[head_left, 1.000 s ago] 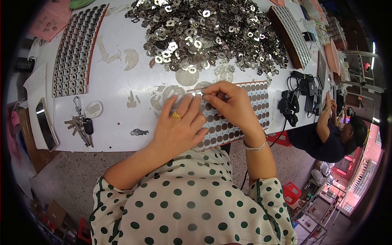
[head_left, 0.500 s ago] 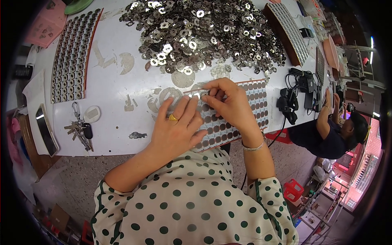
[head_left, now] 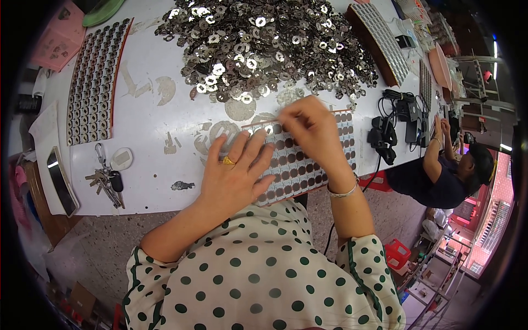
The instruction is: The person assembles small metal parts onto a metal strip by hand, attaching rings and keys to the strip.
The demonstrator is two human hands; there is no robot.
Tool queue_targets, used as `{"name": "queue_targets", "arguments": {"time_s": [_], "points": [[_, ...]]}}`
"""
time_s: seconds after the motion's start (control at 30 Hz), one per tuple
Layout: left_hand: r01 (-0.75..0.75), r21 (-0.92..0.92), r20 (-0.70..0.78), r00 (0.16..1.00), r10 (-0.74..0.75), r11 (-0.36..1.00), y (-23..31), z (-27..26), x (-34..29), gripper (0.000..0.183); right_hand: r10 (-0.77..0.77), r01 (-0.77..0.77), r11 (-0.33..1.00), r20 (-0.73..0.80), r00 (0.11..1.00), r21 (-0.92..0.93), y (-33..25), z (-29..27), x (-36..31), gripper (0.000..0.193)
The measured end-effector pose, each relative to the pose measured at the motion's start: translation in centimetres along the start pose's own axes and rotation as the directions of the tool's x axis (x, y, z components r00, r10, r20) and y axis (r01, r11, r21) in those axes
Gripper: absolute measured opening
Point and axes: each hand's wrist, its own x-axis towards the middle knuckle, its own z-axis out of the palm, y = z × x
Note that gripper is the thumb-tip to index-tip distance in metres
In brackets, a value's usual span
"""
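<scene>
Bare right hand (head_left: 313, 132): drawn back from the left fingertips since the earlier frame, up and rightward, leaving a wider gap; thumb and forefinger tips come close together, too blurred to tell whether they pinch anything.
Broad white tabletop (head_left: 148, 192): beneath both hands, spreading to either side.
Heaped pile of loose, flat silver-grey metal pieces with cut-out centres (head_left: 264, 49): beyond both hands.
Rectangular panel with rows of dark round spots on pale grey (head_left: 286, 170): under the left fingers and below the right hand, partly hidden by both.
Long panel with rows of metal pieces (head_left: 94, 82): well to the left of the left hand.
Bare left hand (head_left: 234, 170): fingers spread, palm down, on the spotted panel's left part.
Bunch of metal keys (head_left: 110, 184): left of the left hand.
Small bright metal piece (head_left: 268, 131): at the left fingertips, between the hands.
</scene>
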Motion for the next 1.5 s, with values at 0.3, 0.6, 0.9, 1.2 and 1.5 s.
{"name": "queue_targets", "arguments": {"time_s": [0.3,0.6,0.9,1.2,1.5], "points": [[-0.026,0.047,0.049,0.999,0.024,0.999,0.2,0.0,0.2,0.049,0.077,-0.079,0.997,-0.297,0.952,0.006,2.3,-0.5,1.4,0.033],[-0.052,0.033,0.019,0.998,0.052,0.998,0.5,0.5,0.9,0.042,0.109,-0.049,0.876,-0.097,0.989,0.479,-0.2,-0.5,0.0,0.022],[-0.048,0.016,0.018,0.999,0.047,0.999,0.4,0.7,0.8,0.042,0.128,-0.130,0.990,0.041,0.991,0.059,-1.8,-0.6,-0.3,0.019],[-0.059,0.041,0.025,0.998,0.058,0.997,0.5,0.7,0.9,0.044,0.056,-0.058,0.998,0.084,0.995,0.023,-0.4,-0.6,-0.4,0.017],[-0.056,0.047,0.032,0.998,0.054,0.997,0.6,0.7,0.8,0.045,0.156,-0.156,0.988,-0.042,0.987,0.002,-0.9,0.2,-1.3,0.020]]}}
